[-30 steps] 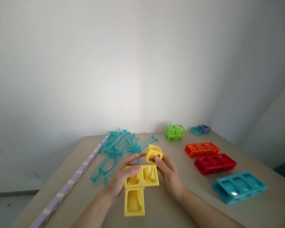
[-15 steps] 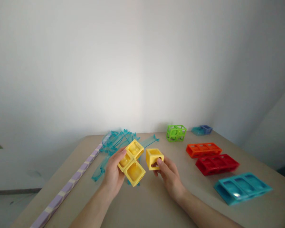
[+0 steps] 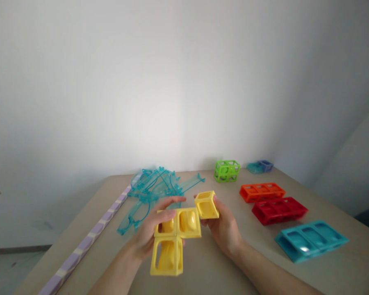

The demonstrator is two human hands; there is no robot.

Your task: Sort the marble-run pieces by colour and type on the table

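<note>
From where I stand, the person's two hands are up over the near middle of a beige table (image 3: 203, 270), set against a plain white wall (image 3: 172, 82). The left hand (image 3: 149, 227) grips an L-shaped piece of three hollow yellow plastic cubes (image 3: 176, 236), thumb pressed on the upper left cube, index finger reaching out past its far side. One cube of the L hangs down toward the person. The right hand (image 3: 223, 227) pinches a single hollow yellow plastic cube (image 3: 206, 205) from its right side, tilted, close by the upper right corner of the L; I can't tell whether the two touch.

Beyond the left hand sprawls a heap of see-through teal plastic strips (image 3: 155, 186), and a long lilac bar with pale markings (image 3: 94, 233) slants down the table's left side. Near the wall stands a lime-green open-frame plastic block (image 3: 227, 171), with a small blue-violet plastic box (image 3: 266, 166) and a little teal plastic piece (image 3: 254, 168) farther right. To the right of the right hand lie three plastic bars, each with three hollows: orange (image 3: 262, 192) farthest, then red (image 3: 279, 210), then teal (image 3: 312, 241) nearest.
</note>
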